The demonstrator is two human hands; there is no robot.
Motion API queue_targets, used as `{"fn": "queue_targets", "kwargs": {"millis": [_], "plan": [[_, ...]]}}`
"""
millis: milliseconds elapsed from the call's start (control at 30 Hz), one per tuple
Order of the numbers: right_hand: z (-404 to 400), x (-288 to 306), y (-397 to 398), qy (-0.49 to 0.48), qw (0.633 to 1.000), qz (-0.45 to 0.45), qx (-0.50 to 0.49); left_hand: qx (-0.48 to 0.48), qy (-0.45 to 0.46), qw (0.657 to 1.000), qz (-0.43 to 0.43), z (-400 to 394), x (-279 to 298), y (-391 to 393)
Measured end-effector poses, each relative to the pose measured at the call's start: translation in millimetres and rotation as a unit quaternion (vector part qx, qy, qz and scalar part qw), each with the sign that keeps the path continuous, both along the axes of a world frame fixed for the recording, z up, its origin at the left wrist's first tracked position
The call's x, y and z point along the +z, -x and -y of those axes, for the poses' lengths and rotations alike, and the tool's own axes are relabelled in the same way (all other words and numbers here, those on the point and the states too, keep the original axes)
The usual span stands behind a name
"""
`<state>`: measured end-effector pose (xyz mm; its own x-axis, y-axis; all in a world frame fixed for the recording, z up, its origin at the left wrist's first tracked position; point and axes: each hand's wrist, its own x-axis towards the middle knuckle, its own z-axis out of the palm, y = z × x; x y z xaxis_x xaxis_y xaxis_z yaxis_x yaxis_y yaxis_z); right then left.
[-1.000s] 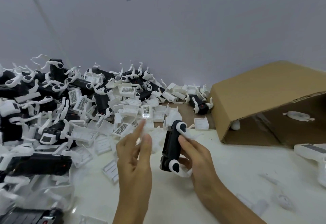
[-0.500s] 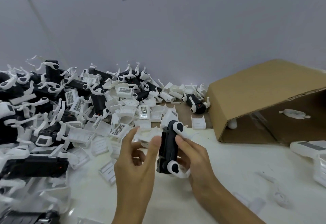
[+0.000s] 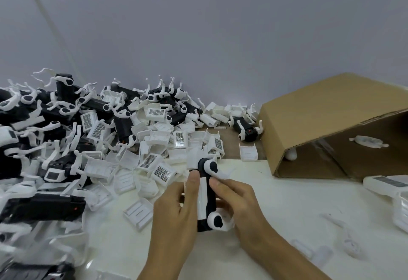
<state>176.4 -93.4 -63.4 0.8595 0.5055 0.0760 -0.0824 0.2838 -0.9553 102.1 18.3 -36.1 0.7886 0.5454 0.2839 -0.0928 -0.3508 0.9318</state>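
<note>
gripping blk device point(image 3: 207, 200) – both hands point(image 3: 212, 211) on it

In the grip, the housing point(image 3: 211, 193) looks like matt black plastic, and its cover point(image 3: 202, 200) like smooth white plastic with a slight sheen. Left of the grip, the heaped trays point(image 3: 154, 138) are the same white plastic. To the right, the box point(image 3: 320, 121) is matt brown cardboard. Beneath, the tabletop point(image 3: 287, 202) is glossy white.

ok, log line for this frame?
left hand: pinches cover on unit | right hand: grips unit | pile: left | box: right
</note>
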Motion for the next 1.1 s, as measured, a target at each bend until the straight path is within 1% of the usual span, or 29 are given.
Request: {"fn": "queue_targets", "kwargs": {"millis": [100,133,233,267,367,433,567,633,700,767,833,933,1000,1100], "plan": [[-0.3,1.3,1.3,-0.005,1.000,-0.004,0.003,-0.023,0.009,1.000,-0.020,-1.2,-6.7,-1.3],[-0.4,1.3,1.5,-0.004,1.000,-0.004,0.001,-0.031,0.028,0.999,-0.024,-0.8,-7.0,-1.7],[-3.4,1.5,3.1,0.018,1.000,-0.003,-0.023,-0.069,0.133,0.988,-0.035,3.5,-5.3,-3.2],[-3.8,1.3,4.0,0.022,0.999,0.007,-0.027,-0.076,0.151,0.985,-0.032,5.0,-3.8,-3.3],[-4.4,2.8,6.9,0.034,0.998,0.048,-0.021,-0.036,0.147,0.988,-0.005,4.4,-4.9,-4.9],[-3.5,3.1,7.3,0.041,0.997,0.062,-0.010,-0.029,0.141,0.990,0.009,3.2,-4.0,-4.0],[-3.8,3.0,5.9,0.062,0.996,0.067,-0.019,-0.071,0.187,0.980,-0.015,0.7,-3.0,-2.8],[-3.6,5.8,7.8,0.041,0.997,0.064,-0.027,-0.101,0.191,0.976,-0.023,2.8,-1.2,-2.9],[-4.7,7.3,8.7,0.007,0.999,0.038,-0.027,-0.125,0.220,0.967,-0.029,5.0,0.4,-3.7],[-4.8,7.3,7.6,0.006,0.997,0.040,-0.064,-0.129,0.231,0.964,-0.012,5.0,-1.8,-4.1],[-3.6,4.3,5.6,0.016,0.994,0.064,-0.085,-0.115,0.211,0.970,0.026,3.9,-2.6,-3.9],[-3.8,2.4,6.9,0.034,0.992,0.108,-0.061,-0.093,0.179,0.977,0.073,5.0,-0.5,-3.9],[-4.8,1.6,6.9,0.037,0.991,0.115,-0.061,-0.079,0.179,0.978,0.073,6.9,-1.3,-5.1],[-5.1,0.8,6.2,0.030,0.990,0.120,-0.064,-0.077,0.217,0.971,0.069,7.1,-3.5,-6.8]]}}
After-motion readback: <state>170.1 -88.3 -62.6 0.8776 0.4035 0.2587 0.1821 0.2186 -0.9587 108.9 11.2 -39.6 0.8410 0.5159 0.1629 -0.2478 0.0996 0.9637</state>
